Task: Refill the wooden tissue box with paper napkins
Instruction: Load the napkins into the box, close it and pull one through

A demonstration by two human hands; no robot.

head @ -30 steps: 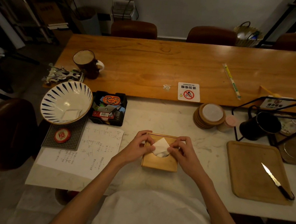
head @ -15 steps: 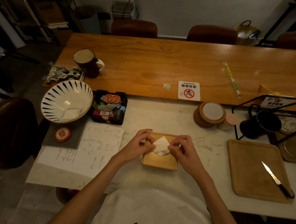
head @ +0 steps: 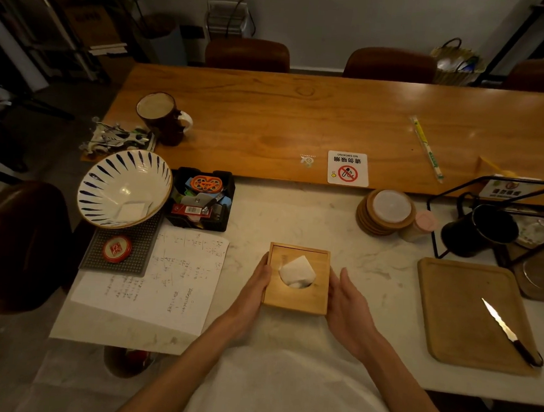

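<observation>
Tissue box: the wooden tissue box (head: 295, 298) sits on the pale marble worktop (head: 295, 220), near its front edge and straight ahead of the person, lid on.
Napkin: a white paper napkin (head: 297, 271) pokes up through the round hole in the lid, one corner pointing away from the person.
Left hand: the left hand (head: 254, 295) lies flat against the left wall of the box, palm inward, touching it.
Left fingers: held straight and together along the wall; nothing is pinched.
Right hand: the right hand (head: 349, 301) is at the right wall of the box, palm facing it; whether it touches cannot be told.
Right fingers: straight and loosely together, pointing away from the person, grasping nothing.
Paper: a handwritten sheet (head: 164, 282) lies just left of the box.
Bowl: a striped bowl (head: 123, 187) stands on a dark mat at far left, with a small white square inside.
Small tray: a black tray (head: 202, 198) of oddments is beside the bowl.
Cutting board: a wooden board (head: 468, 313) lies well to the right, a knife (head: 509, 332) resting on it.
Coasters: a stack of round coasters (head: 386, 211) stands beyond the box, to the right.
Mug: a dark mug (head: 161, 116) stands on the wooden table behind.
</observation>
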